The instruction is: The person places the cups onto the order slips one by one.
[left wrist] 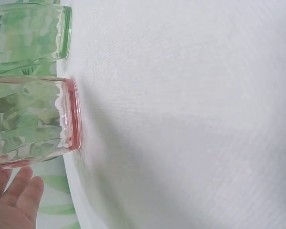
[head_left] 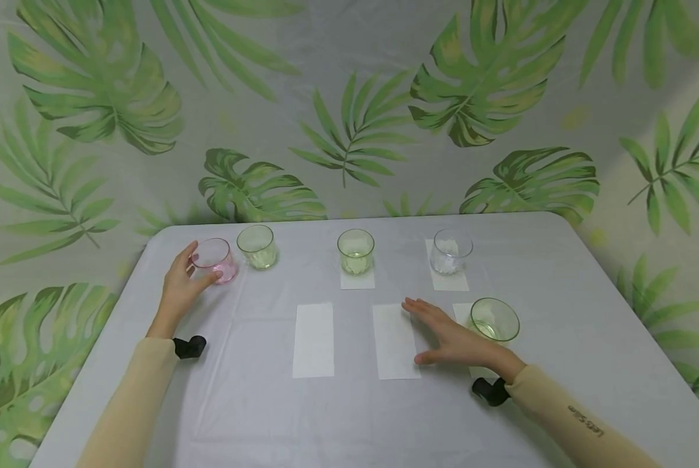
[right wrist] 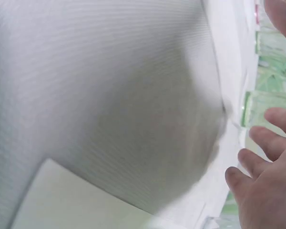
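leaf-printed backdrop (head_left: 361, 188) meets white counter (head_left: 250, 416); my left fingers (head_left: 184, 258) hold a rippled pink glass (head_left: 216, 257), right fingers (head_left: 422, 311) spread empty.

Studio-like setting, leafy printed backdrop (head_left: 373, 195), white-covered table (head_left: 256, 416)

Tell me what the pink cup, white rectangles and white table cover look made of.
Pink cup: likely glass, perhaps clear plastic; glossy, tinted, see-through, with rippled walls.
White rectangles: probably paper or thin card; matte, flat, straight-edged.
White table cover: seemingly woven cloth; matte, soft creases, fine ribbing up close.
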The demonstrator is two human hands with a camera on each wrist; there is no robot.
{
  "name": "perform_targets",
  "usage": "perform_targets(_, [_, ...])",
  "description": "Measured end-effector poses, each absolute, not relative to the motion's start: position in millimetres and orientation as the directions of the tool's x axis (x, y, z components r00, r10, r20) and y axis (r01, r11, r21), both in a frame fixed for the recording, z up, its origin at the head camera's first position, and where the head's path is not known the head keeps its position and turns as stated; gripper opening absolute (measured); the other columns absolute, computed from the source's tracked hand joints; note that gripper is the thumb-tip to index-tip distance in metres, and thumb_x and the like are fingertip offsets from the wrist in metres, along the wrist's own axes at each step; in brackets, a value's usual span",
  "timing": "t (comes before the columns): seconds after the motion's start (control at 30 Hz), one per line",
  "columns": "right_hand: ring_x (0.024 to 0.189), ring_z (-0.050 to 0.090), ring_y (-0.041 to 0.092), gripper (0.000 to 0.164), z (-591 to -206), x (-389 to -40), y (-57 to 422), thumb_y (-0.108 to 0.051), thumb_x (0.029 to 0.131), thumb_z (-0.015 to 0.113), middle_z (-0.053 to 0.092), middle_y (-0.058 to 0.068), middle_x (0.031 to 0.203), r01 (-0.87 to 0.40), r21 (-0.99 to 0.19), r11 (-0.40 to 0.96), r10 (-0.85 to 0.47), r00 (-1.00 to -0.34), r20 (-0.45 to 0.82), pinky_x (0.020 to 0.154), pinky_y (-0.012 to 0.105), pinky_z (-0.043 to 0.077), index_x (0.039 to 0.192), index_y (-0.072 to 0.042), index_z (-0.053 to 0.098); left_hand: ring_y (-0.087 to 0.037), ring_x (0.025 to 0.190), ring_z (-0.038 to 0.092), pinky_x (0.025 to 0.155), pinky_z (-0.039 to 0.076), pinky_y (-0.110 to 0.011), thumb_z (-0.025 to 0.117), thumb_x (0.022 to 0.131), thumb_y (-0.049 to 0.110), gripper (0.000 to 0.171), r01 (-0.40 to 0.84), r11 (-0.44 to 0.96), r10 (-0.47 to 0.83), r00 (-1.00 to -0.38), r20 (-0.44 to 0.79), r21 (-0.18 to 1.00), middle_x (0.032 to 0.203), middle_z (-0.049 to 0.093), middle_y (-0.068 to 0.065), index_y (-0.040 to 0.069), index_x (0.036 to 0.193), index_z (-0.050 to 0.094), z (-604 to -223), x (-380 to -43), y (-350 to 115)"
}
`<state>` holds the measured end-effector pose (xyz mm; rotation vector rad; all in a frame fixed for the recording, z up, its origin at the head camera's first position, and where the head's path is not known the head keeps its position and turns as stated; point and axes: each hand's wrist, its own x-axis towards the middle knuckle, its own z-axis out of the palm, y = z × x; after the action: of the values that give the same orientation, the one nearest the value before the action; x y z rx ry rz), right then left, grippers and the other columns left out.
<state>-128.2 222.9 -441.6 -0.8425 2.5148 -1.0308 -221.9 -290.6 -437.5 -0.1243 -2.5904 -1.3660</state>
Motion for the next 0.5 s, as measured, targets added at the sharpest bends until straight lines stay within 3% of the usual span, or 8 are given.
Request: perform_targets(0.5, [0.138, 0.013, 0.048, 0.095, -454, -130, 219, -0.035, 0.078, 0.078, 0.021, 0.025, 0.153, -0.435, -0.639, 0.635, -0.610, -0.789, -0.070, 0.108, 0.064, 0.017, 0.146, 0.007, 0.026, -0.046, 0.124, 0.043, 0.102, 0.037, -0.053, 0.072, 0.084, 0.007, 0.077, 0.188, 0.548, -0.036, -0.968, 0.247, 0.815, 0.145, 0.036, -0.024, -0.005, 0.146, 0.029, -445, -226, -291])
